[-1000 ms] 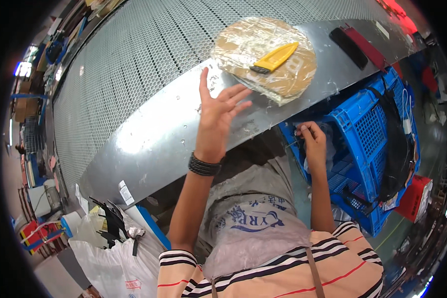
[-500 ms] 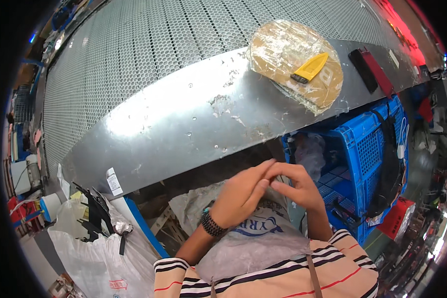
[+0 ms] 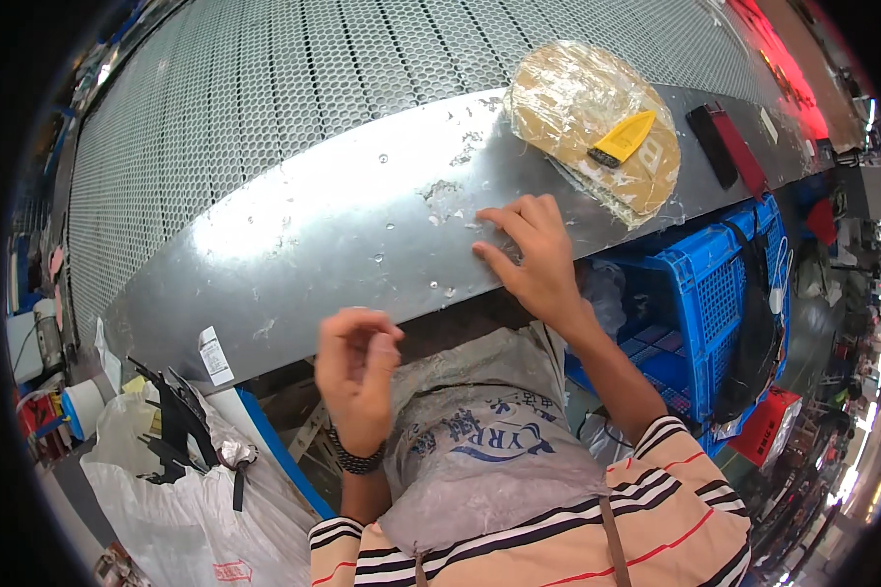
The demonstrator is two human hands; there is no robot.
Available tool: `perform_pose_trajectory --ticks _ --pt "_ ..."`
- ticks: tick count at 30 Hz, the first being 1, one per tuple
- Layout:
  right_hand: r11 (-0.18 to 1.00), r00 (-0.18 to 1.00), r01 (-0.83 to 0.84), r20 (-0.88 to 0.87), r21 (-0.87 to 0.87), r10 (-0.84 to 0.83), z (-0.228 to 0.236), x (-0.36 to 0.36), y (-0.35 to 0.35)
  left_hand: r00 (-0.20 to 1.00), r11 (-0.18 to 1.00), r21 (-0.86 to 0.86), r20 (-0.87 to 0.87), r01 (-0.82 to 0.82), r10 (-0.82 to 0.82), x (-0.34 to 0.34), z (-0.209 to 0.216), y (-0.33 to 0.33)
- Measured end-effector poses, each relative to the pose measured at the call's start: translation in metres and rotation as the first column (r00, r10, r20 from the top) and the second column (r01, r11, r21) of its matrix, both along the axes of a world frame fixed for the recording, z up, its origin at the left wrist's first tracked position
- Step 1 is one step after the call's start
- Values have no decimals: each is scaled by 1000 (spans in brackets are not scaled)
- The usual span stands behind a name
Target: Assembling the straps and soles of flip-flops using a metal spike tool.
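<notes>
My left hand (image 3: 355,377), with a dark beaded bracelet at the wrist, is raised in front of the metal table's near edge. Its fingers are loosely curled toward the thumb, and nothing shows in them. My right hand (image 3: 536,256) reaches over the edge of the smooth metal strip (image 3: 313,254), fingers bent and apart, holding nothing. Beyond it lies a rounded stack of tape-wrapped cardboard (image 3: 578,98). A yellow scraper-like tool with a dark end (image 3: 625,137) rests on top of that stack. A grey printed apron (image 3: 489,430) covers my lap.
Perforated metal mesh (image 3: 264,108) spans the table's far part. At right stand a blue plastic crate (image 3: 715,293) and a red box (image 3: 765,426). A dark red and black flat item (image 3: 726,147) lies on the table. At left are a white bag (image 3: 181,489) and a white label (image 3: 215,355).
My hands, together before, have parted. The left has moved left and the right has moved up over the table edge. The view has shifted slightly.
</notes>
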State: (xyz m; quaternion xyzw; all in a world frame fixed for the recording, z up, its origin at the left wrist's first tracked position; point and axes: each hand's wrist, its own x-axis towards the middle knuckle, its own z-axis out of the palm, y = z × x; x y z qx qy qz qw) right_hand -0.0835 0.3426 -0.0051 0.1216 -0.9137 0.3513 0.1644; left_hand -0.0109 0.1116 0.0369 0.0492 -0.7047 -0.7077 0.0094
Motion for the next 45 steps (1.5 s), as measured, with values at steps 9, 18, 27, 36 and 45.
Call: perform_pose_trajectory --ticks 9,18,27,36,45 --pt "998 1000 -6 21 56 5 -15 -10 -11 990 968 210 52 -140 132 -11 -23 -26" --pt "991 994 104 23 -84 -102 -18 -11 -10 997 970 242 78 -11 -9 -20 -28 -5" --pt "949 987 160 32 -271 -158 -17 -9 -13 802 678 -735 -410 -9 -433 -115 -37 58" --pt "919 985 152 -20 -363 -171 -20 -7 -4 826 668 -742 -339 60 -451 -145 -41 55" --pt "614 998 50 15 -788 -62 -22 5 -1 941 969 -148 -245 199 -231 -161 -20 45"
